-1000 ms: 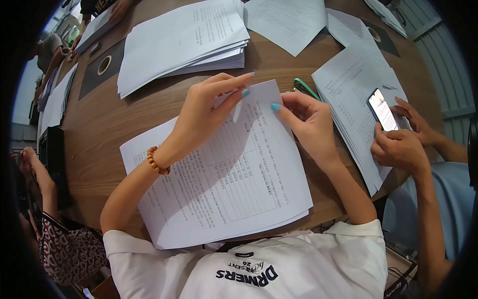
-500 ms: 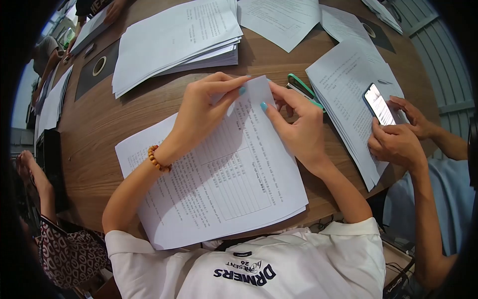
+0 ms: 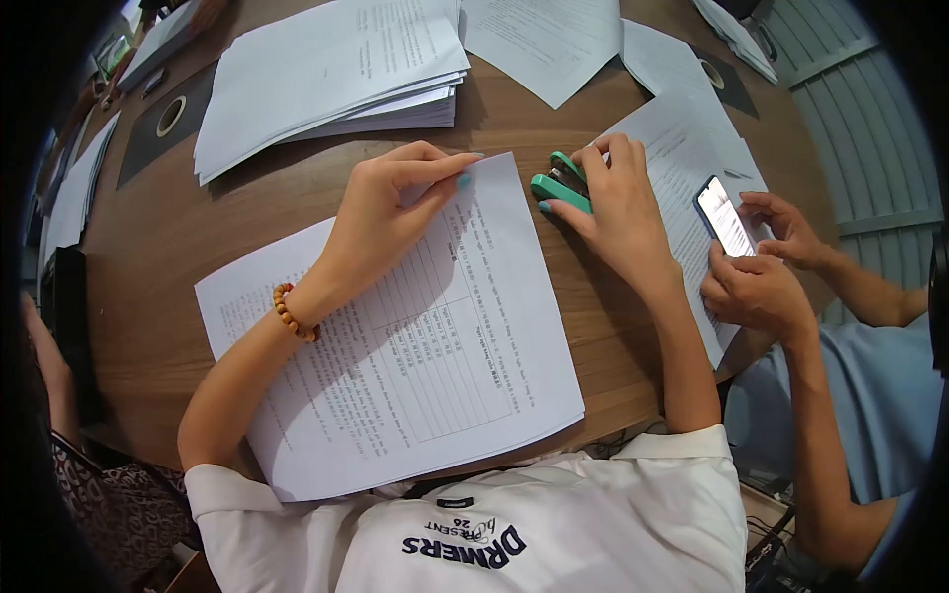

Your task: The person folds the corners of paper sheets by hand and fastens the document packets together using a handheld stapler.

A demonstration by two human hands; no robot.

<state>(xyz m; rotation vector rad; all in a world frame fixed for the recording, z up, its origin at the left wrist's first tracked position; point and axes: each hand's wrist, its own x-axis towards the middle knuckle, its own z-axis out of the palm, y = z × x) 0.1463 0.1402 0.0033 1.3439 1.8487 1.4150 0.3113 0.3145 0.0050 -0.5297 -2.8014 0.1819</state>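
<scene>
Printed sheets (image 3: 445,385) lie before me in a neat stack, with a table printed on the top page. My left hand (image 3: 400,203) pinches the far edge of these sheets between thumb and fingers; a wooden bead bracelet (image 3: 295,312) circles that wrist. Just beyond the stack's far right corner, my right hand (image 3: 621,206) is closed around a green stapler (image 3: 563,190). The stapler rests on or just above the wooden table, its jaws pointing left, apart from the paper.
A thick paper pile (image 3: 326,74) stands at the far left of centre, a loose sheet (image 3: 549,49) beside it. On the right, a person's hands (image 3: 766,282) hold a phone (image 3: 727,219) over more papers (image 3: 662,148). Dark mats with round holes lie on the table (image 3: 148,287).
My right hand has let go of the sheets' edge, moved right and taken hold of the stapler. My left hand still pinches the sheets. The view has shifted slightly.
</scene>
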